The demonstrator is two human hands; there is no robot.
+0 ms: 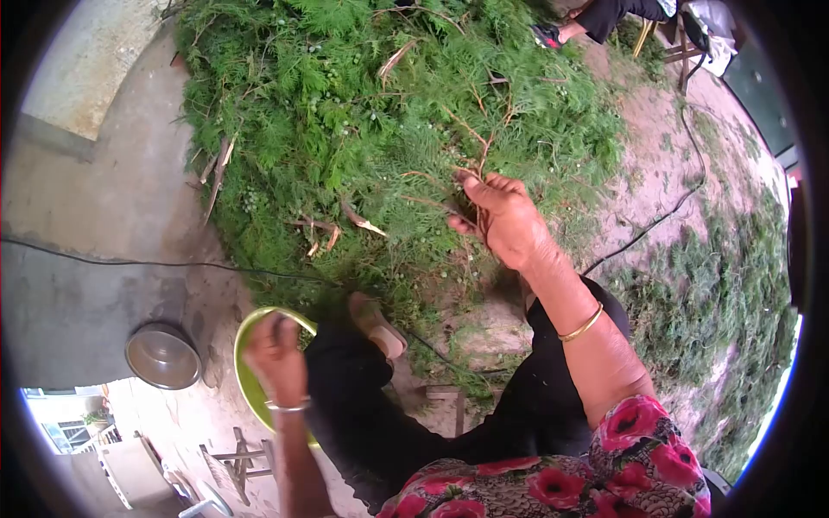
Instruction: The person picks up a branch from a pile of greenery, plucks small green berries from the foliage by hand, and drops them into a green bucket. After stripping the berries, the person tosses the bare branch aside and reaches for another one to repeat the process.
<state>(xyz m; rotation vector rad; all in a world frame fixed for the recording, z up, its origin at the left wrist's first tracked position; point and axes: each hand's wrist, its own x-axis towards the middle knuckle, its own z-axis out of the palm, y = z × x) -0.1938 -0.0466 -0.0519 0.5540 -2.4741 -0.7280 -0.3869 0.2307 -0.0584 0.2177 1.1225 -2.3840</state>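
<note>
The right hand (505, 216) is closed around a thin brown twig with feathery green leaves (473, 164). The twig is part of the big heap of green leafy branches (345, 112) lying on the ground in front of the person's knees. The left hand (276, 345) is curled shut over the round lime-green plastic bowl (246, 363), which sits on the ground by the left knee. I cannot tell what is inside the fingers, if anything.

To do this well, I think the right hand should hold the twig close to where it forks, so it does not bend or slip. The left hand should stay right above the bowl, so small bits fall in and not on the dirt. The bowl is near, which helps.

A shiny round metal bowl (162, 356) sits a little way off to the left. A thin black cable (129, 262) runs across the ground. Another person's foot in a dark shoe (547, 36) shows at the far side of the heap.

No writing, label or brand name can be read anywhere.
</note>
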